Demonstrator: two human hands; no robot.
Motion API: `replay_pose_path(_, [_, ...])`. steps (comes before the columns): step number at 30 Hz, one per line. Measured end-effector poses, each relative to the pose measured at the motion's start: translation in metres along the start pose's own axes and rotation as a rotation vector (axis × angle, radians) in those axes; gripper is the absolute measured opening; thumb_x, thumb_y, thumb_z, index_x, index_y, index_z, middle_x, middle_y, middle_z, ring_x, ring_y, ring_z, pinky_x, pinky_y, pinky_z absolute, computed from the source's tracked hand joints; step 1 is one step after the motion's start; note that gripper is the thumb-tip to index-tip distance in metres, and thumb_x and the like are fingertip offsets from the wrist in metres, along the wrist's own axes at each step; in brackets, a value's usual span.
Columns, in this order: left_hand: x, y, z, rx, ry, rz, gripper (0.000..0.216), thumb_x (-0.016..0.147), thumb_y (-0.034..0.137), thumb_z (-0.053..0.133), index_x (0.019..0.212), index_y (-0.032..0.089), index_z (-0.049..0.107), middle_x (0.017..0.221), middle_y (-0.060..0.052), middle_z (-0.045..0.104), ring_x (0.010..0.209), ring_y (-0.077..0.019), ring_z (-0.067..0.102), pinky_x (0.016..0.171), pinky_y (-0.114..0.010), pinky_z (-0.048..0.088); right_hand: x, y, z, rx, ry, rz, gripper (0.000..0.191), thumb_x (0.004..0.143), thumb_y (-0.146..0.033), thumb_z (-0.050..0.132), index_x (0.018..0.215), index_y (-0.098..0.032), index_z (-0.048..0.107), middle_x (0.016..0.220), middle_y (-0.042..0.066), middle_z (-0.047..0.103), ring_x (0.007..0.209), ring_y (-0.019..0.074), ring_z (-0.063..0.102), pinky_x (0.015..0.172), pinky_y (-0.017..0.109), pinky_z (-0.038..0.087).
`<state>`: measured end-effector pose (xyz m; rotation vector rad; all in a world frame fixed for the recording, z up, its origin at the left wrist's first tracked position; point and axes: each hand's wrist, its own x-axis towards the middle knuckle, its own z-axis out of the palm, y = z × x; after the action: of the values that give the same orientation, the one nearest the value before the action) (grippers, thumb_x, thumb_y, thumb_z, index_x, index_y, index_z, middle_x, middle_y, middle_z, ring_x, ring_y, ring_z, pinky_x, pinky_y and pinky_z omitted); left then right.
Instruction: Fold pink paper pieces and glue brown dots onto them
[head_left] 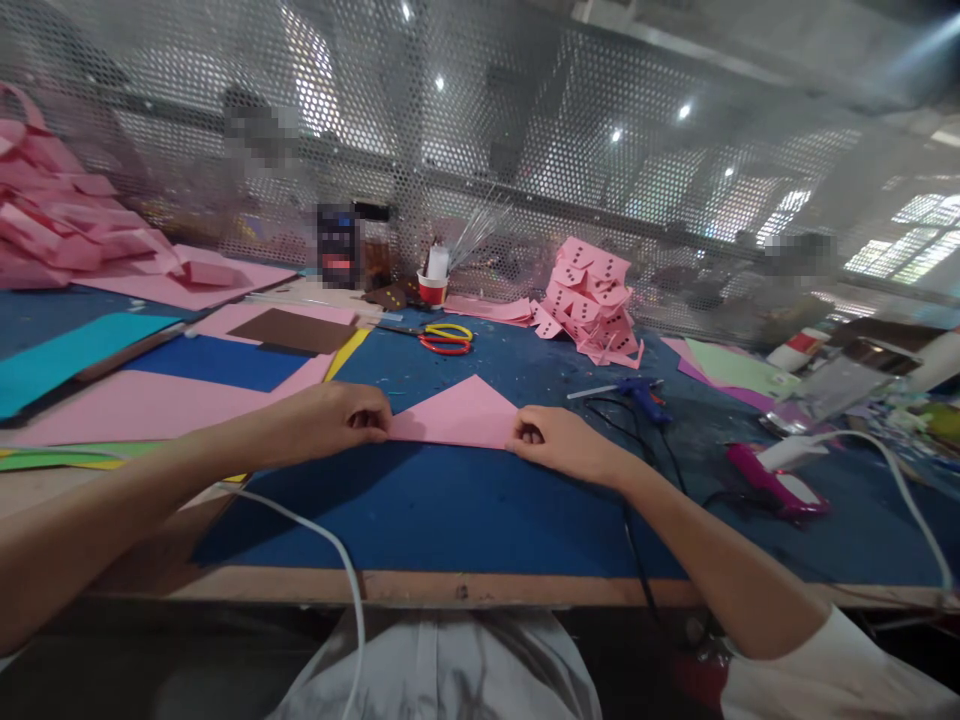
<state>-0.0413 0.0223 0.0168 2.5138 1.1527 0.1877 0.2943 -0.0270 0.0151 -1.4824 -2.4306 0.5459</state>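
A pink sheet of paper (459,415), shaped as a triangle with its peak pointing away from me, lies on the blue table mat (465,510). Its left corner is pinched by my left hand (352,418), thumb and fingers closed together. At the right corner, my right hand (559,440) pinches the paper the same way. The long straight edge runs between both hands, facing me. Beyond the paper lie scissors (446,338) with yellow and red handles. Right of my right hand rests a blue glue gun (643,397).
Pink cut-outs with dark dots (589,300) are stacked behind. Pink paper pieces (67,220) pile up far left, with coloured sheets (214,362) nearer. A paper cup (433,288) stands by the perforated screen (465,130). A magenta device (780,485) and white cable (330,540) lie about.
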Motion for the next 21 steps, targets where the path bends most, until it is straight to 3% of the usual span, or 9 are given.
replay_pose_path(15, [-0.009, -0.005, -0.007, 0.052, -0.038, 0.012, 0.019, 0.09, 0.035, 0.052, 0.09, 0.022, 0.066, 0.092, -0.002, 0.07, 0.081, -0.0182, 0.06, 0.068, -0.024, 0.04, 0.0, -0.003, -0.001, -0.003, 0.0, 0.001, 0.015, 0.088, -0.03, 0.059, 0.084, -0.017, 0.065, 0.087, 0.004, 0.069, 0.073, 0.0143, 0.059, 0.064, 0.024, 0.038])
replay_pose_path(21, [-0.016, 0.008, -0.015, 0.081, -0.038, -0.015, 0.017, 0.091, 0.024, 0.049, 0.088, 0.02, 0.065, 0.086, 0.002, 0.068, 0.078, -0.0158, 0.058, 0.069, -0.023, 0.038, -0.001, -0.003, -0.002, 0.001, -0.003, 0.0, 0.012, 0.087, -0.028, 0.06, 0.085, -0.018, 0.066, 0.087, 0.004, 0.069, 0.074, 0.0143, 0.059, 0.064, 0.024, 0.038])
